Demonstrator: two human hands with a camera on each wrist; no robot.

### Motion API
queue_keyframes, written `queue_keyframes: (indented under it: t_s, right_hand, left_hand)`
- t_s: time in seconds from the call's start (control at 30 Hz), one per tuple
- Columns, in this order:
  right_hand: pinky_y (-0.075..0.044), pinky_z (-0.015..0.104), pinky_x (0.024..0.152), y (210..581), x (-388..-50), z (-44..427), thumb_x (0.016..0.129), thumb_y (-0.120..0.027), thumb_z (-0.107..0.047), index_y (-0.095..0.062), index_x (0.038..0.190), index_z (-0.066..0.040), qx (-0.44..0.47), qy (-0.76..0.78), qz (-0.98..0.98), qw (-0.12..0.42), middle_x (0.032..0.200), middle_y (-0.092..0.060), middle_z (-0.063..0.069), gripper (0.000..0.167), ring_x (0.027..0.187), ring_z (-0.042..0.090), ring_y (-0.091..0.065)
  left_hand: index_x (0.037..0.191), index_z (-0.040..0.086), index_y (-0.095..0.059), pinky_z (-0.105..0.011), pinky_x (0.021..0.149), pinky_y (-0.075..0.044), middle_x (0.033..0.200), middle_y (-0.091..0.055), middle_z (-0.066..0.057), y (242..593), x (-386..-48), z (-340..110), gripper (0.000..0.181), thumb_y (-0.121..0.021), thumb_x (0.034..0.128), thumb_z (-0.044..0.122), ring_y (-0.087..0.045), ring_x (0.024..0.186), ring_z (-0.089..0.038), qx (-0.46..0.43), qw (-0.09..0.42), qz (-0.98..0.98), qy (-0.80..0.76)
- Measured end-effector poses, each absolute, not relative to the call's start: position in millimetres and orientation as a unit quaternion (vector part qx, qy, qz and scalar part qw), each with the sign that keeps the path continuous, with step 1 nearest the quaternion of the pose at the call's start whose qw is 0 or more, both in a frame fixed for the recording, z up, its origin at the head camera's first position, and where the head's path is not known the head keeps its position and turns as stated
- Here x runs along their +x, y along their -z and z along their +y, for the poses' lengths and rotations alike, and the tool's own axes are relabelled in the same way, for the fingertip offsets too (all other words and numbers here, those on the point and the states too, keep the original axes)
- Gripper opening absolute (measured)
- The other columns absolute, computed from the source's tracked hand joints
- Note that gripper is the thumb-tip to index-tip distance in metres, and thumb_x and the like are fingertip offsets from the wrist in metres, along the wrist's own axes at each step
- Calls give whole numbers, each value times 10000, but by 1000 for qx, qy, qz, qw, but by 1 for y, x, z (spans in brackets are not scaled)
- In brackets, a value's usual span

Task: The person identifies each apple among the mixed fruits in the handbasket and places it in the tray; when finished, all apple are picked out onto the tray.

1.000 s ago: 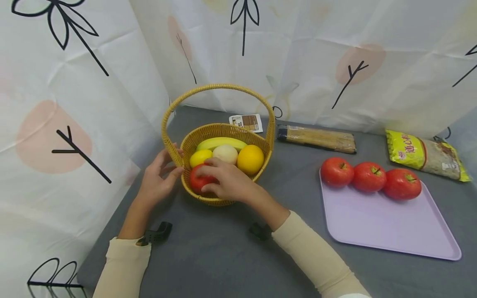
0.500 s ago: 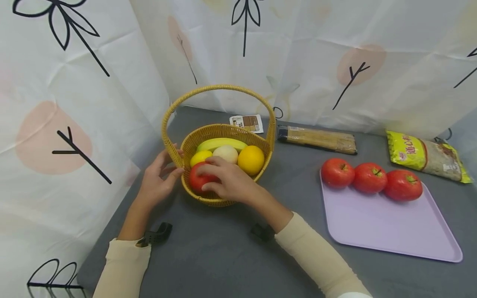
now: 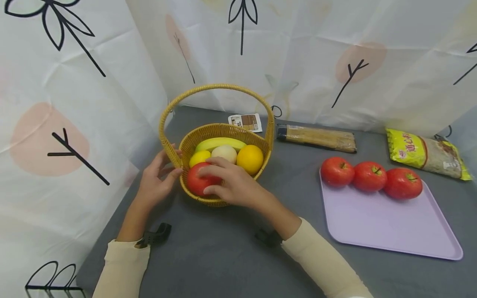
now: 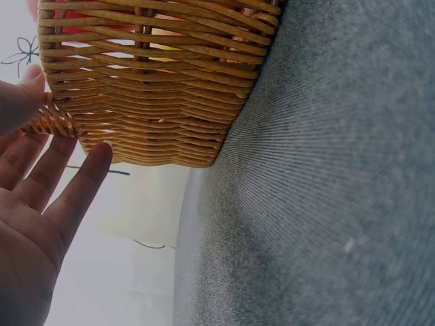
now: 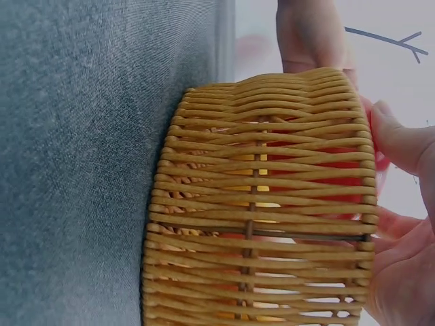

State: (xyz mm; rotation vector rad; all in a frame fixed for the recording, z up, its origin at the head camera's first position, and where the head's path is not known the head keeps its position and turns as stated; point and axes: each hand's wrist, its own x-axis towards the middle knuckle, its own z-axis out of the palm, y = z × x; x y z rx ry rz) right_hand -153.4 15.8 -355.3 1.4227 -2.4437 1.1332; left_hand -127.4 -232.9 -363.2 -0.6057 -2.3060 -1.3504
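Observation:
A woven basket (image 3: 208,201) with a tall arched handle stands on the grey table. My left hand (image 3: 155,182) holds it at the left, thumb and fingers on either side of the handle's base; one finger extends along the wicker in the left wrist view. Inside the basket, my right hand (image 3: 235,182) curves its fingers and thumb over a red apple (image 3: 195,180) at the front. Behind that apple lie a lemon (image 3: 199,157), a pale round fruit (image 3: 225,153), an orange (image 3: 249,160) and a banana (image 3: 220,143). The right wrist view shows the thumb at the apple above the rim.
On the right, a lilac tray (image 3: 391,227) bears three red apples (image 3: 368,177) along its back edge. Behind it lies a yellow-ended food bag (image 3: 426,154). A long pack of noodles (image 3: 316,138) and a small white-and-brown packet (image 3: 246,122) lie near the curtain (image 3: 305,58).
My right hand has drawn slightly to the right over the apple, so more of its red surface shows. The left hand keeps its place at the basket.

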Motion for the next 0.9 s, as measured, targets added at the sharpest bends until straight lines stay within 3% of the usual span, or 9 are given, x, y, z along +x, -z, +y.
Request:
queue_keyframes:
  t_s: [0.2, 0.67, 0.9]
  right_hand:
    - [-479, 255, 1003, 350, -145, 24, 854, -815, -197, -682, 1222, -136, 465, -399, -788, 56, 1343, -560, 97, 395, 1184, 191, -531]
    - [-514, 277, 978, 335, -127, 51, 845, -822, -179, -688, 1193, -129, 452, -421, -781, 94, 1386, -554, 88, 376, 1179, 175, -570]
    - [-528, 326, 976, 334, -117, 68, 827, -838, -170, -682, 1185, -135, 446, -410, -786, 120, 1403, -551, 109, 392, 1159, 214, -590]
  left_hand:
    - [1429, -113, -429, -207, 920, -524, 1256, -598, -287, 363, -126, -234, 660, -690, 829, -195, -598, 1130, -435, -214, 198, -824, 485]
    - [1431, -133, -416, -167, 923, -506, 1254, -586, -309, 362, -127, -232, 663, -667, 825, -227, -582, 1112, -479, -228, 197, -816, 493]
    - [1441, -114, -420, -163, 918, -507, 1262, -593, -295, 364, -128, -233, 665, -662, 831, -224, -612, 1172, -290, -230, 203, -817, 488]
